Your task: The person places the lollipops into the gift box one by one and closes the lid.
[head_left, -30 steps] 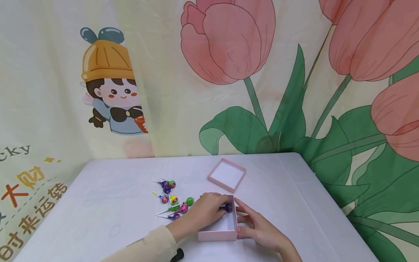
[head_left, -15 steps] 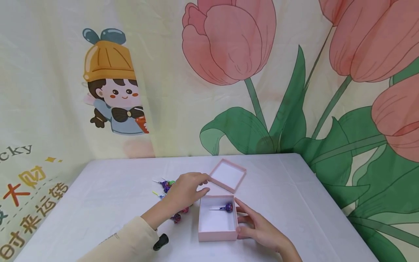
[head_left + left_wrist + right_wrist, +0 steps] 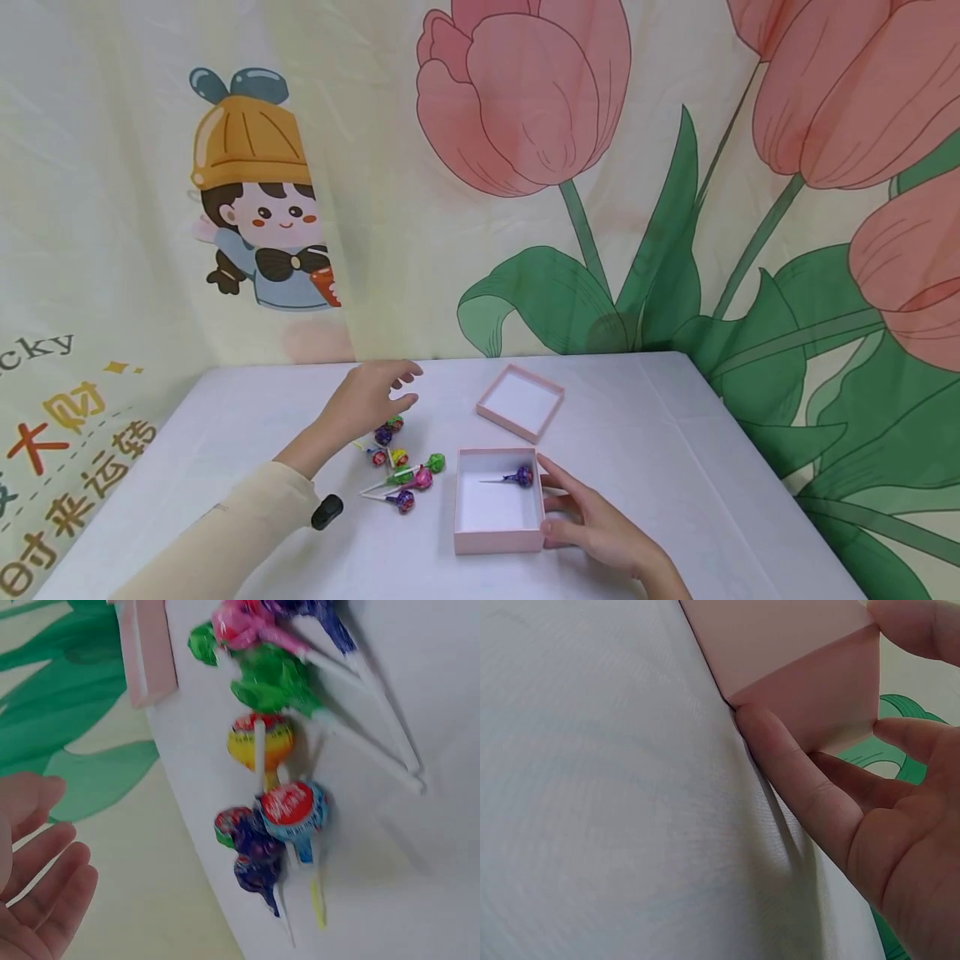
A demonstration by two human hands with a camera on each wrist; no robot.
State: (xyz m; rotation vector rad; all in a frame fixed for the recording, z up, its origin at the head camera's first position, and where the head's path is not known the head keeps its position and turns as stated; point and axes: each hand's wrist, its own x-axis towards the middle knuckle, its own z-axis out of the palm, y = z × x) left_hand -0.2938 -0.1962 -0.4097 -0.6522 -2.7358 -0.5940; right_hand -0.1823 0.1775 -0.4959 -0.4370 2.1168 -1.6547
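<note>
Lollipops (image 3: 402,475) are lying beside box (image 3: 498,543), purple pop (image 3: 523,476) inside; we're prob. mid-packing, next needing a pinch. L hand (image 3: 363,404) is hovering nr them, empty, fingers parted; R hand (image 3: 596,518) is touching box, fingers extended.

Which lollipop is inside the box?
The purple-wrapped lollipop nearest the right hand, alone in the open pink box; the other lollipops lie outside on the table.

loose cream left sleeve (image 3: 225,521); small black rounded piece (image 3: 327,512) at cuff (image 3: 300,487).
</note>
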